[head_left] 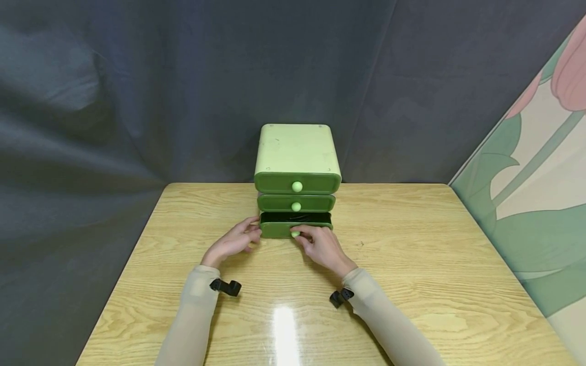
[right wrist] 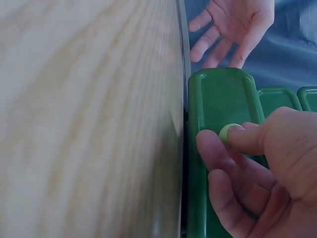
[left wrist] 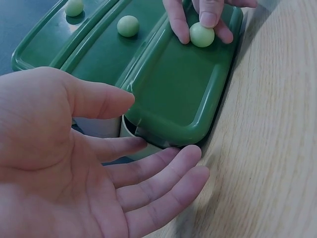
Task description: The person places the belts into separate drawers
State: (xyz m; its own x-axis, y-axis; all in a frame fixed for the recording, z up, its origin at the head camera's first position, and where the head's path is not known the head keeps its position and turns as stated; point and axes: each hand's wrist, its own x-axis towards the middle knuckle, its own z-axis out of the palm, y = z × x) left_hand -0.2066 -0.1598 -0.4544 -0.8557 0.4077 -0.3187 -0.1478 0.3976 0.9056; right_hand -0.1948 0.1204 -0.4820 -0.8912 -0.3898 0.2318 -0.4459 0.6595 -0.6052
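Note:
A small green drawer cabinet stands at the back of the table, with three drawers one above another. Its bottom drawer is pulled partly out, and a dark inside with something thin in it shows over the front. My right hand pinches the round light-green knob of that drawer between thumb and fingers. At the drawer's left end is my left hand, fingers spread and fairly straight, fingertips right at the corner in the left wrist view. The middle drawer and top drawer each have a similar knob.
The cabinet is on a wood-grain table, close to its back edge. Behind hangs a dark grey-blue curtain. A panel with a flower print runs along the right side. Each wrist wears a black strap with a small camera.

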